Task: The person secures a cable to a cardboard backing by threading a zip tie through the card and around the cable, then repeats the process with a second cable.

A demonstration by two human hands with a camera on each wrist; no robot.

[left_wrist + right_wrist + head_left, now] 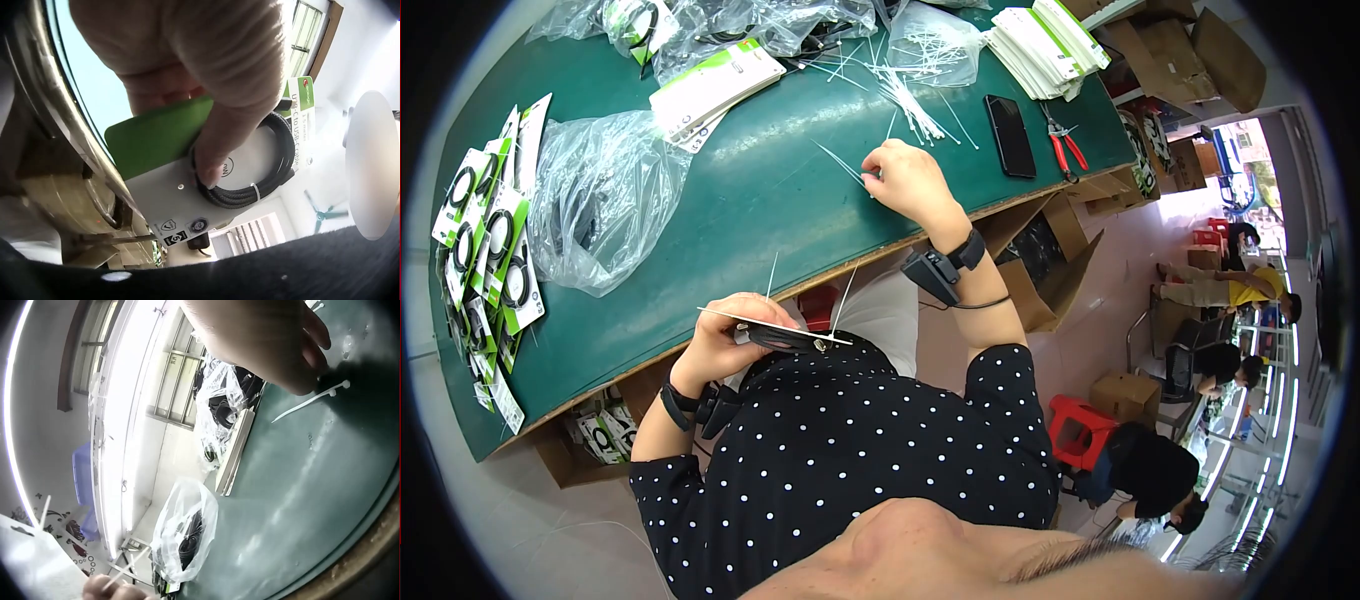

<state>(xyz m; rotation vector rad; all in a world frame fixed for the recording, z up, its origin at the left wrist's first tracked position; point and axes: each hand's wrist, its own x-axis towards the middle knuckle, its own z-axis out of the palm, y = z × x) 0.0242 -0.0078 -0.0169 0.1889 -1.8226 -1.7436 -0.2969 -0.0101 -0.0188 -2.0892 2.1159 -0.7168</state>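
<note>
My left hand (735,330) grips a green-and-white cardboard card (156,144), with the thumb lying over a coiled black USB-C cable (281,150) on its front. Two white cable ties (843,295) stick up from the card, on the side away from the coil. A small white tie loop (255,191) crosses the coil. Over the green table, my right hand (912,182) has loosely bent fingers close beside a couple of loose zip ties (312,400). These ties lie on the tabletop, their heads near the fingertips.
A pile of carded cables (490,250) and a clear plastic bag (610,200) occupy the table's left. Toward the back are stacked cards (715,90) and scattered cable ties (910,105). A phone (1010,135), red-handled cutters (1065,150) and another card stack (1045,50) lie rightward.
</note>
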